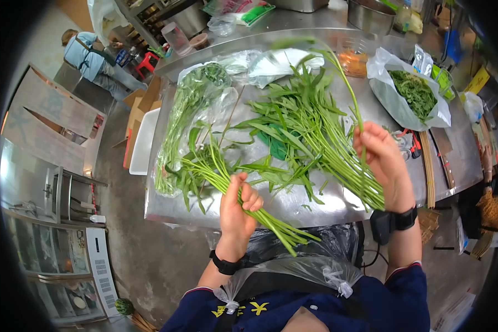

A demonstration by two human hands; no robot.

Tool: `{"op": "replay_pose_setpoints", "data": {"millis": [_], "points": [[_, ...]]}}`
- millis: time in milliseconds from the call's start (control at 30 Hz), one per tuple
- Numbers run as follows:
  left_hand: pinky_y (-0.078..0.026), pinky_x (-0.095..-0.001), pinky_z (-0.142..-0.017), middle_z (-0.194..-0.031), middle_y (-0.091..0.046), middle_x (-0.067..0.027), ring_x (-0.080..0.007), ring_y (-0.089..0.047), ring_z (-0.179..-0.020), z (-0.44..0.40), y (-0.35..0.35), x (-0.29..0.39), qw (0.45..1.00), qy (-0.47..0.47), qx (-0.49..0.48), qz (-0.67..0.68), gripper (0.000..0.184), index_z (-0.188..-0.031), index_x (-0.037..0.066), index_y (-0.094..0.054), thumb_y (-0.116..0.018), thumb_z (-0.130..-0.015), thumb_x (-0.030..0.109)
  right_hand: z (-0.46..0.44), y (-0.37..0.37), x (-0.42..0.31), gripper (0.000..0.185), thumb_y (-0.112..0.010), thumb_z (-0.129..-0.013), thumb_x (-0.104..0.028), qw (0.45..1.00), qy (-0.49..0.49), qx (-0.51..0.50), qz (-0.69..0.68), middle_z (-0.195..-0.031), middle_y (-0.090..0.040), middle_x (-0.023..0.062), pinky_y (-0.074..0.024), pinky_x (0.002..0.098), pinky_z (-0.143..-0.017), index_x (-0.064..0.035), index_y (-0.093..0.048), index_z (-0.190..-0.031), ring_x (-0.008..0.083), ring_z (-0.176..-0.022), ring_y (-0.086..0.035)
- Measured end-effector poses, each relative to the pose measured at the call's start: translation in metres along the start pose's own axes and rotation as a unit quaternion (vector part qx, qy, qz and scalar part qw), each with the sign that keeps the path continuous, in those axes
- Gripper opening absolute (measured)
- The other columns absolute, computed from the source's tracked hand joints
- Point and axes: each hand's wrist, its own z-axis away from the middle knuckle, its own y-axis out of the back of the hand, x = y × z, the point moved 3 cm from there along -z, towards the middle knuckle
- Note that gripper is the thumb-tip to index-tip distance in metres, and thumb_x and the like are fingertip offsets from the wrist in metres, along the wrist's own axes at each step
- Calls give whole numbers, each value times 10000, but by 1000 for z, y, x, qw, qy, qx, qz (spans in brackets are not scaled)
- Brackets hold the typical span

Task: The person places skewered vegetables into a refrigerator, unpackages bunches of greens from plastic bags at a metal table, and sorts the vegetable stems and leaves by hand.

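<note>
My left hand (240,203) is wrapped round a bunch of green stems (216,172), leaves pointing up and left, cut ends down and right. Between the fingers of my right hand (377,148) is a single long stem (346,77), its leafy top blurred and bending left. Under it, a large pile of leafy greens (310,119) lies on the metal table (177,207), stem ends toward my right wrist. A clear plastic bag of greens (177,122) rests at the table's left.
At the right are a white bag of leaves (412,94), scissors (415,145), wooden sticks (426,166) and a knife (445,166). An orange-filled container (353,62) stands behind. A white tray (144,143) is left of the table; a person (97,62) bends farther back.
</note>
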Motion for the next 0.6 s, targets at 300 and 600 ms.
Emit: {"op": "replay_pose_setpoints", "data": {"millis": [300, 600], "points": [[-307, -225, -476, -771, -502, -52, -64, -362, -487, 10, -21, 1, 997, -13, -44, -62, 196, -992, 23, -543, -531, -854, 161, 32, -96, 37, 147, -672, -729, -82, 984, -9, -96, 153, -721, -544, -28, -391, 169, -483, -20, -585, -831, 23, -634, -492], [-352, -230, -504, -831, -543, -86, -64, -400, -518, 15, -15, -5, 993, 37, -96, -51, 241, -1016, -40, -511, -501, -880, 160, 39, -127, 41, 139, -669, -692, -102, 933, 71, -126, 330, -681, -562, 69, -433, 265, -529, -31, -584, -776, 150, -567, -543]]}}
